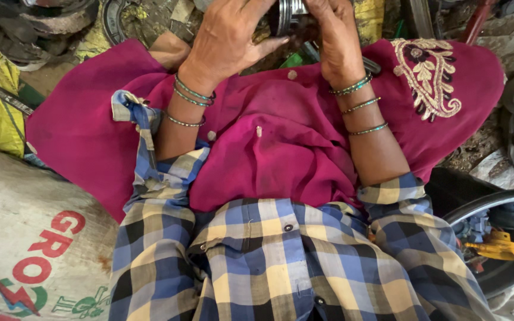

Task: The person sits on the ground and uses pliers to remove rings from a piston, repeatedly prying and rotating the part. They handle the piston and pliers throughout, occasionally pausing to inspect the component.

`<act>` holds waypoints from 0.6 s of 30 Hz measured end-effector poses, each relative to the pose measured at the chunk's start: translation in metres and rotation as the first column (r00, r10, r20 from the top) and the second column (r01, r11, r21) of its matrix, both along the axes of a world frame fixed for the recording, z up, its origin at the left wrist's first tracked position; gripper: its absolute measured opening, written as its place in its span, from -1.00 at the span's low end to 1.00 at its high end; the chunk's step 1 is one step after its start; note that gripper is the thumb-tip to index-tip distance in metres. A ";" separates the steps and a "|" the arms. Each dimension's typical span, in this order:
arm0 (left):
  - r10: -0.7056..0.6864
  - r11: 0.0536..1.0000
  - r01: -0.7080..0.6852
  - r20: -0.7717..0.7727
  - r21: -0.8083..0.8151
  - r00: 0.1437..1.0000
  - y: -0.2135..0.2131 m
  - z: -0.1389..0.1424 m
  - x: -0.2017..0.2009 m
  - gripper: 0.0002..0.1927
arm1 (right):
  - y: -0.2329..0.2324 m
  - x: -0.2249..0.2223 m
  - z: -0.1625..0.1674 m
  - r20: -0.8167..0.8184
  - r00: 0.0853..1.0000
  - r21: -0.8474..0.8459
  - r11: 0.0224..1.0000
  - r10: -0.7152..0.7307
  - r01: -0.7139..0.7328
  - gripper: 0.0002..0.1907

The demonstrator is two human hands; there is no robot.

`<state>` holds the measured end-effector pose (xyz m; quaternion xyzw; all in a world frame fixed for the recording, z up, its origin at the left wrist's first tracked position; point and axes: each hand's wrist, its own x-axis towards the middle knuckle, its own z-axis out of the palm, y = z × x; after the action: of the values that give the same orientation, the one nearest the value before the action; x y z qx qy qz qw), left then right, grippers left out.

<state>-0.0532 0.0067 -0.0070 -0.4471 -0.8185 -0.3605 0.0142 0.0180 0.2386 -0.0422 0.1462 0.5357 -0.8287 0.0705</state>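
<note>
Gripping a round ribbed metal part [292,15] at the frame's top edge | left hand [227,38] fingers spread, steadying its side | right hand [337,35] curled around it | magenta cloth [281,137] draped over lap below.

Scrap-sorting yard or salvage workshop. Dirt ground strewn with metal scrap [49,21] at 11 o'clock; woven sack [31,238] at 8; black tub [495,202] of small parts at 4.
</note>
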 end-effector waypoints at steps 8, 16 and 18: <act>-0.005 0.996 0.002 0.037 0.088 0.999 0.003 -0.001 0.004 -0.31 | 0.002 0.002 -0.011 0.068 0.998 -0.129 0.992 -0.001 0.010 -0.76; -0.021 0.989 0.013 0.053 0.146 0.998 0.005 0.002 0.004 -0.39 | 0.003 0.001 -0.017 0.171 0.985 -0.101 0.995 0.024 -0.007 -0.71; -0.020 0.988 0.011 0.058 0.156 0.998 0.005 0.003 0.004 -0.41 | 0.003 0.001 -0.017 0.206 0.978 -0.104 0.995 0.027 -0.006 -0.69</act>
<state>-0.0496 0.0118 -0.0044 -0.4402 -0.7844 -0.4365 0.0218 0.0188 0.2418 -0.0590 0.2235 0.4834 -0.8347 0.1400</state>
